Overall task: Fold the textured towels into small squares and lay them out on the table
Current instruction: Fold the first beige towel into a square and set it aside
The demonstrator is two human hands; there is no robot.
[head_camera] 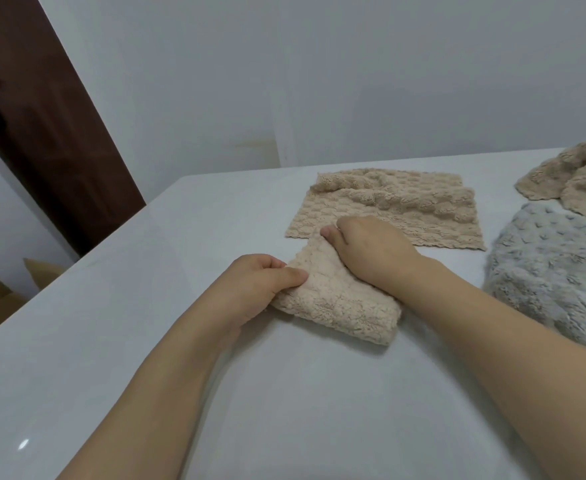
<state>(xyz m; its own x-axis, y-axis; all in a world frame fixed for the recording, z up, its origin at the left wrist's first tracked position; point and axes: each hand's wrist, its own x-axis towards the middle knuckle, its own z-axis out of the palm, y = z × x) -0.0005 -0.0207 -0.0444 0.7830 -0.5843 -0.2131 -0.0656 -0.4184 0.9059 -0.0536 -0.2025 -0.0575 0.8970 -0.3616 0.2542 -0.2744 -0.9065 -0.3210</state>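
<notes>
The folded beige towel [340,299] is fluffy, nubby cloth, same as the bubble-textured beige towel [388,209] behind it. The grey towel [554,271] looks plush, almost furry. The white table [111,341] is smooth and glossy, the brown door [42,109] matt wood.

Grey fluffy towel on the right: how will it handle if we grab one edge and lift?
Likely floppy: the grey towel lies in a soft rumpled heap, so a lifted edge should drape rather than hold its shape. Probably light for its bulk, given the thick fluffy pile. Pushed across the glossy table, it would more likely bunch up than slide as one piece.
</notes>
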